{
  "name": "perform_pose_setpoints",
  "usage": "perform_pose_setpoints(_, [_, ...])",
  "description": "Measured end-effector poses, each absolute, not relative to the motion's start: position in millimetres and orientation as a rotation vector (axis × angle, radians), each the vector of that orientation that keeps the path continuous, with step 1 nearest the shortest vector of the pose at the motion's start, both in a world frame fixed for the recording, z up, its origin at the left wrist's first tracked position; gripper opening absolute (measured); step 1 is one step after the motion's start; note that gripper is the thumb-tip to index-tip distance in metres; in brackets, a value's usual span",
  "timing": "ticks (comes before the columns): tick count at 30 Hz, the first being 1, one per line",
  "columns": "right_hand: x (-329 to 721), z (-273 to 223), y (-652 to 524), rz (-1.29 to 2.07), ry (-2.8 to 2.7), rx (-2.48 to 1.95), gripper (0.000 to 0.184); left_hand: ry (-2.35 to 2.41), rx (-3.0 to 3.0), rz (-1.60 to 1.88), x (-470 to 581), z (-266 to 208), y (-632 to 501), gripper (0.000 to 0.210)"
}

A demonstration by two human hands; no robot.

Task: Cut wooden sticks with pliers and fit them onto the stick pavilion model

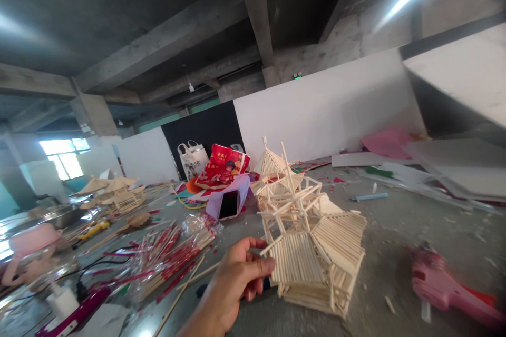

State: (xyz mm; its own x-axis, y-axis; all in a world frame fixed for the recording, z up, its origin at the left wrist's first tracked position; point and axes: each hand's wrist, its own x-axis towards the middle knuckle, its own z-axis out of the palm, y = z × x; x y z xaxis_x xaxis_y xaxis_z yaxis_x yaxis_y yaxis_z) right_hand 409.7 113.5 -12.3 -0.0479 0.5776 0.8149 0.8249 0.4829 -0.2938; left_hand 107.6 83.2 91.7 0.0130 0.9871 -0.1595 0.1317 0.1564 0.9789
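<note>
My left hand (241, 274) reaches in from the bottom edge, thumb and forefinger pinched on the left corner of a small pavilion model (300, 258) built of thin wooden sticks. The model stands on the grey table, with slanted stick roof panels below, an open frame above them and a pointed roof (272, 163) showing at the back. A single stick juts up from its upper frame. My right hand is out of view. To the right of the model lies a pink glue gun (443, 279), slightly blurred.
Left of my hand lie red-tipped sticks in clear plastic (169, 253). Behind are a phone (229, 204), a red bag (223, 166) and a white tote bag (193, 158). More stick models (114, 192) stand far left. A light-blue stick-like item (369, 197) and white sheets (466, 163) lie right.
</note>
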Motion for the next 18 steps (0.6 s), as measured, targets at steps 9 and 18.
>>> perform_pose_setpoints(9, [411.9,-14.9,114.8,-0.314,-1.746,-1.188,0.073,1.371,1.185,1.005,107.5,91.7,83.2,0.05])
perform_pose_setpoints(18, [409.1,-12.0,113.3,-0.296,-1.733,-1.165,0.071,1.38,1.199,0.985,106.8,92.6,83.8,0.051])
